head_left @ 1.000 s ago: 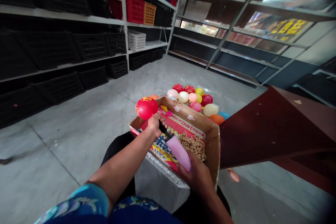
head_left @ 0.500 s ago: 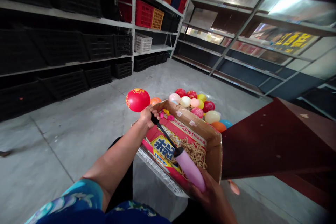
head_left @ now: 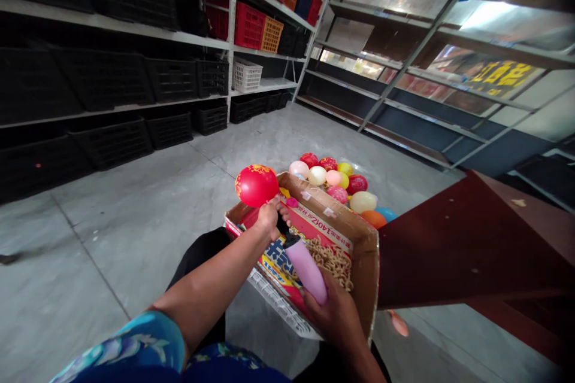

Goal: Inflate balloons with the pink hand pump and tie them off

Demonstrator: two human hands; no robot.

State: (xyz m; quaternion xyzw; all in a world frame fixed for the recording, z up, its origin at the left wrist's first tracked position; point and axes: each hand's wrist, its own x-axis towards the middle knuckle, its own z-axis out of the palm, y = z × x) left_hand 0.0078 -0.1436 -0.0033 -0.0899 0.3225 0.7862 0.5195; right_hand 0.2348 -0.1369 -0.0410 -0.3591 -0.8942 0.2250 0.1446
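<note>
My left hand (head_left: 270, 217) is closed around the neck of a red balloon (head_left: 256, 185) with gold print, pinching it onto the black front end of a pink hand pump (head_left: 306, 268). My right hand (head_left: 333, 313) grips the pink barrel of the pump from below. The pump's black rod is almost fully inside the barrel. Both hands work just above an open cardboard box (head_left: 359, 233) with noodle pictures on its flap, which rests on a white plastic crate (head_left: 278, 302) over my lap.
A pile of inflated balloons (head_left: 335, 181) in several colours lies on the concrete floor beyond the box. A dark red table (head_left: 453, 239) stands at right. Metal shelves (head_left: 135, 42) with black, red, orange and white crates line the left; bare shelving runs along the back.
Half a second ago the pump was drawn out with its black rod showing; now the barrel is pushed in toward my left hand. The red balloon has shifted slightly right and looks a little fuller.
</note>
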